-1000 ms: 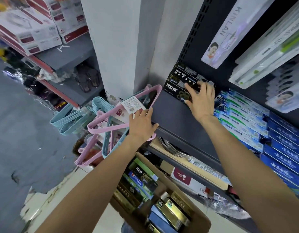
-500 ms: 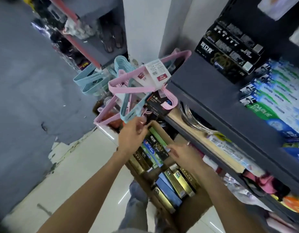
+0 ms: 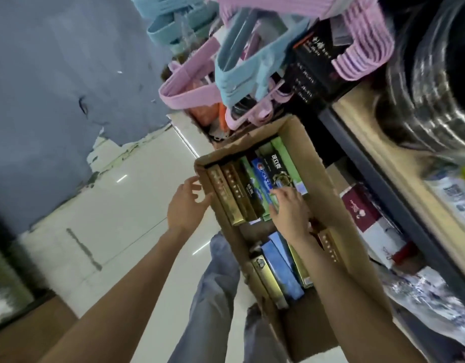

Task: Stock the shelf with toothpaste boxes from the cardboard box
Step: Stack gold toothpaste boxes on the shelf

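Reaching back into the cardboard box (image 3: pixel 328 195) at the centre of the frame, we have come down from the shelf, where a second ago our right hand was pressing a black toothpaste box into its row; that one is placed and out of view, so we judge the next pick is beginning. Our right hand (image 3: pixel 289 210) now lies over the far stack of toothpaste boxes (image 3: pixel 255 187), fingertips on the black-and-blue ones, fingers fairly straight; we cannot tell whether it has taken hold of one yet. Our left hand (image 3: pixel 185 205), which earlier was up by the pink hangers (image 3: pixel 189 93) in the upper middle, now sits just beside the box's left wall, fingers spread loosely and holding nothing. Nearer us, towards the lower centre, gold and blue toothpaste boxes (image 3: pixel 281 271) remain, so plenty is left to stock
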`<state>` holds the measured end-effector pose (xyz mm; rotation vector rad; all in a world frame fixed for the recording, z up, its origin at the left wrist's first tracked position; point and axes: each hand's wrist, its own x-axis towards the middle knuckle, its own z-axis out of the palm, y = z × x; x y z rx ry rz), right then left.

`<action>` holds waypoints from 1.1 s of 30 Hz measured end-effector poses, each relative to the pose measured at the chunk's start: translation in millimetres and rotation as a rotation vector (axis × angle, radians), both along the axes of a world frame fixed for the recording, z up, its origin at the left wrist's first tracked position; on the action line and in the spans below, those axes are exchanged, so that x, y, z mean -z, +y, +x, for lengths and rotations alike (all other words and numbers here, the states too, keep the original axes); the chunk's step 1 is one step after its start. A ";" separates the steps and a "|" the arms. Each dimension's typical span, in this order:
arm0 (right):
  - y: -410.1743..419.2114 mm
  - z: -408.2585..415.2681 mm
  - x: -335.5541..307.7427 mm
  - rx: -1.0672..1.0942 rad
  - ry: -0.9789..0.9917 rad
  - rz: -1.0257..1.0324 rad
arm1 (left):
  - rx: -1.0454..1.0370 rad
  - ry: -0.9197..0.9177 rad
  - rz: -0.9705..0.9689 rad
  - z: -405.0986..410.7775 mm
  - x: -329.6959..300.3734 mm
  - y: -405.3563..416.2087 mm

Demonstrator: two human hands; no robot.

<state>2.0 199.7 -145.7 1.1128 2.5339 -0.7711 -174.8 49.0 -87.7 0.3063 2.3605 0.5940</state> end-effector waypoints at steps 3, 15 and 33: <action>2.7 -5.0 45.2 0.025 -0.211 0.015 | 0.030 0.044 0.102 15.4 19.4 -6.7; 21.1 -10.2 86.0 0.291 -0.121 -0.044 | 0.893 0.444 0.033 32.9 58.8 41.4; -5.4 74.0 8.9 0.647 0.179 -0.530 | 1.606 0.479 -0.432 24.4 90.3 119.0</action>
